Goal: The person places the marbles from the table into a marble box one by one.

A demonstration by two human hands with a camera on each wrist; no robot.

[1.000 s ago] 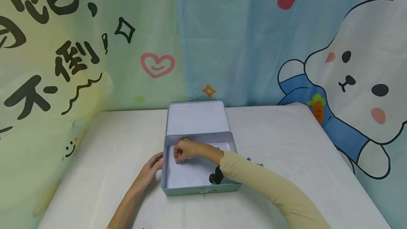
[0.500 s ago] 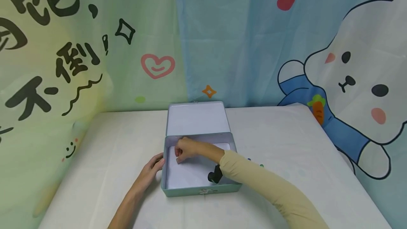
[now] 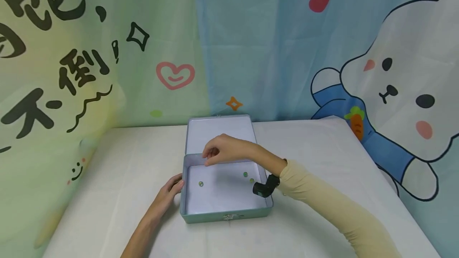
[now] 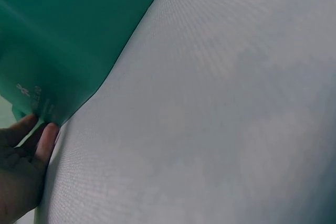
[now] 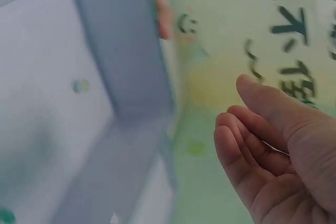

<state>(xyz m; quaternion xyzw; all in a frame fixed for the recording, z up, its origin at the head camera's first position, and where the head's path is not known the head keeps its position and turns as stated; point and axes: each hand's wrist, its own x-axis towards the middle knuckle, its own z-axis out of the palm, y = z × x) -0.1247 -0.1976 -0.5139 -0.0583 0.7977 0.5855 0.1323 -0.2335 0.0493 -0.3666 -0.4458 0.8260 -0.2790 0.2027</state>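
Note:
A green tin box [image 3: 229,215] with a pale lining stands on the white table, its lid [image 3: 219,130] raised at the back. Inside lie several small glass marbles: one marble [image 3: 201,183] on the left and a green marble [image 3: 245,174] towards the right. My left hand [image 3: 167,195] rests its fingers and thumb against the box's left side; the left wrist view has fingertips touching the green wall. Over the back of the box hovers my right hand [image 3: 227,149], fingers loosely bent. The right wrist view [image 5: 278,156] finds nothing between thumb and fingers.
A black wrist camera [image 3: 265,187] on the right forearm covers part of the box's right side. White cloth [image 3: 344,162] covers the table. Behind it hangs a printed curtain [image 3: 244,43] with a cartoon rabbit.
My right hand has lifted from the box's left floor, moving up and slightly right. A marble now shows where its fingertips were. The left hand has stayed at the box's side.

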